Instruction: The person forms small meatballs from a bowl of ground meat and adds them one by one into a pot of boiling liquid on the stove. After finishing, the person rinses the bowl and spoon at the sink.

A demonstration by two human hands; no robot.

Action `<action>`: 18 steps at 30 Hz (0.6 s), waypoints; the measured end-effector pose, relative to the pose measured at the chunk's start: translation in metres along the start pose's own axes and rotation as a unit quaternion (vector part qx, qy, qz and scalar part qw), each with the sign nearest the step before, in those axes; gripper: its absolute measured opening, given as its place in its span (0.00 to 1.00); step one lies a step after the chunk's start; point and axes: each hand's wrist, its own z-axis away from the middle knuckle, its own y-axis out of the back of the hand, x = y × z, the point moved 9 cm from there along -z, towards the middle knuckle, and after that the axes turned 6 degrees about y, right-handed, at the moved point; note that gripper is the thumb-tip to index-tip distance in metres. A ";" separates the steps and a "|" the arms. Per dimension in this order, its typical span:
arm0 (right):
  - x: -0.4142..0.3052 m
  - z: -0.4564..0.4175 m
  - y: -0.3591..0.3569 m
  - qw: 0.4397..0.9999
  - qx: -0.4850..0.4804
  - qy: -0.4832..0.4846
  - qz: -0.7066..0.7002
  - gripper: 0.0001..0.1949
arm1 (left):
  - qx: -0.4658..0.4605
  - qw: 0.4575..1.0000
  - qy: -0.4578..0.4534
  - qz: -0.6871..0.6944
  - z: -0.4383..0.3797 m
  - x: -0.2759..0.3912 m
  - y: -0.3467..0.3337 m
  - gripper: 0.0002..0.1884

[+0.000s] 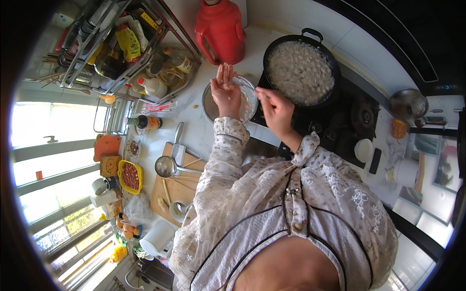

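My left hand point(226, 92) is palm up over a metal bowl point(248, 87), with a small lump of pale, wet mixture on its fingers and palm. Just right of the bowl's rim, my right hand point(275, 109) has its fingertips drawn close together; whether anything is between them cannot be told. The bowl holds a whitish mixture, partly hidden by my left hand. Beyond my right hand, a black wok point(338, 72) with a loop handle sits on the black gas stove point(346, 127), full of bubbling liquid with pale foam.
A red thermos jug point(221, 32) stands behind the bowl. Left are a wire rack point(120, 80) with bottles, a dark sauce bottle point(149, 122), and a wooden cutting board point(158, 192) bearing a cleaver point(178, 151) and a ladle point(166, 166). A yellow basket point(141, 178) holds reddish nuts or beans.
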 end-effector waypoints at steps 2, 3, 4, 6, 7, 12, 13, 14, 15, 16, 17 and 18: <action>-0.010 0.006 -0.012 0.999 0.003 0.047 0.026 0.07 | 0.041 0.982 -0.089 -0.160 0.001 0.010 -0.001 0.32; -0.010 0.011 -0.018 0.999 -0.006 0.037 0.015 0.08 | 0.061 0.960 -0.131 -0.239 0.003 0.015 -0.002 0.32; -0.004 0.013 -0.023 1.000 0.000 0.007 -0.019 0.08 | 0.071 0.928 -0.173 -0.323 0.007 0.020 -0.005 0.31; 0.019 0.016 -0.029 0.988 0.033 -0.096 -0.117 0.09 | 0.083 0.837 -0.252 -0.478 0.015 0.026 -0.014 0.30; 0.041 0.018 -0.032 0.965 0.057 -0.185 -0.176 0.10 | 0.082 0.778 -0.294 -0.549 0.020 0.027 -0.021 0.30; 0.097 0.033 -0.026 0.838 0.136 -0.407 -0.336 0.13 | 0.100 0.682 -0.350 -0.635 0.028 0.037 -0.027 0.31; 0.101 0.037 -0.025 0.823 0.143 -0.424 -0.350 0.13 | 0.120 0.736 -0.302 -0.593 0.023 0.041 -0.015 0.32; 0.105 0.042 -0.025 0.806 0.149 -0.443 -0.363 0.12 | 0.148 0.779 -0.246 -0.558 0.017 0.044 -0.002 0.33; 0.106 0.044 -0.024 0.799 0.158 -0.444 -0.375 0.11 | 0.141 0.845 -0.199 -0.476 0.011 0.045 0.010 0.33; 0.109 0.046 -0.023 0.790 0.166 -0.447 -0.386 0.11 | 0.141 0.895 -0.143 -0.399 0.004 0.045 0.022 0.34; 0.109 0.046 -0.022 0.783 0.169 -0.439 -0.406 0.10 | 0.124 0.934 -0.096 -0.321 -0.003 0.043 0.032 0.35; 0.113 0.049 -0.022 0.776 0.176 -0.453 -0.401 0.10 | 0.094 0.945 -0.083 -0.301 -0.007 0.043 0.037 0.37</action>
